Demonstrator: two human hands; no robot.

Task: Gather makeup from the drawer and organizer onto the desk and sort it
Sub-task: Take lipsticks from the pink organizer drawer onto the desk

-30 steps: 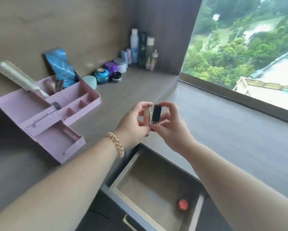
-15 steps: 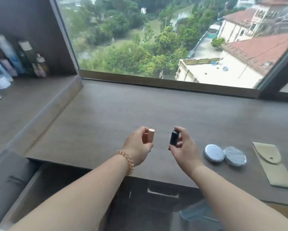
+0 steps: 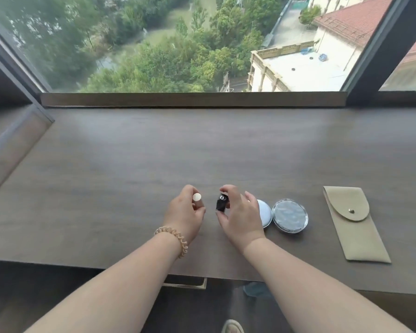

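Left hand [image 3: 184, 213] pinches a beige tube [image 3: 197, 197] between thumb and curled fingers. The tube is upright, with its round pale end facing the camera. It sits left of the white compact [image 3: 264, 212], and the right hand is between the two.

Right hand [image 3: 242, 213] grips a black tube [image 3: 221, 203]: thumb low on it, forefinger curled over the top, other fingers loosely spread. The black tube is slightly tilted, has a silver mark on its top end, and is just left of the white compact. The two tubes are near each other but apart. Both are low over the counter [image 3: 130, 176]; I can't tell if either base touches it.

The white compact lies flat on the counter, with its left edge hidden behind the right hand. A dark compact [image 3: 290, 215], round and glassy, lies flat just right of it. A beige pouch [image 3: 353, 222] lies flat well right of the white compact, its flap closed on a stud. There is a spiral bracelet [image 3: 175, 237] on the left wrist, down-left of the white compact. A window [image 3: 178, 44] runs along the counter's far edge, well behind the white compact.
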